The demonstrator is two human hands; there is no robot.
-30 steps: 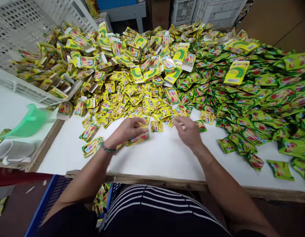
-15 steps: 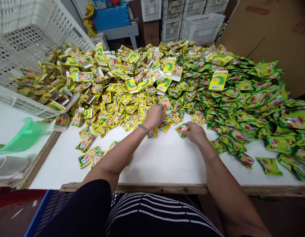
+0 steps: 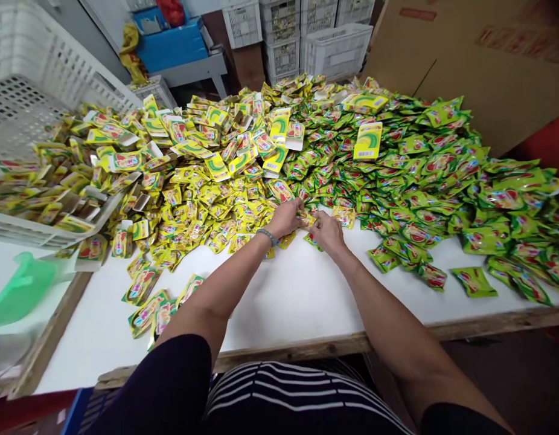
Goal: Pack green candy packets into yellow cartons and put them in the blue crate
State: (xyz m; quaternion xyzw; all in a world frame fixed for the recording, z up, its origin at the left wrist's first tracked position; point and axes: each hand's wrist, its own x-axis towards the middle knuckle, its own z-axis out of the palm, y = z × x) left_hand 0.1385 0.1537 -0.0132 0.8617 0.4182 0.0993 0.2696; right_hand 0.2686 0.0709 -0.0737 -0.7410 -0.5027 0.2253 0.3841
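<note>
A white perforated plastic crate (image 3: pixel 35 66) tilts at ten o'clock, a green plastic scoop (image 3: pixel 21 290) lies at nine, a blue box (image 3: pixel 171 45) sits at eleven, stacked white crates (image 3: pixel 282 42) stand at twelve, and brown cardboard (image 3: pixel 479 60) rises at one.

Looks like a packing workshop: stacked plastic crates (image 3: pixel 279 36), cardboard cartons (image 3: pixel 479 54), white worktop (image 3: pixel 288 308) heaped with foil sachets (image 3: pixel 207 199).

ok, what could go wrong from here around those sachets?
Yellow sachets and green sachets meet right by the left hand and right hand, so the two kinds could easily get mixed. Loose sachets near the table's wooden front edge might get knocked off. The yellow heap also banks against a tilted white plastic crate and could slump toward the hands.
</note>
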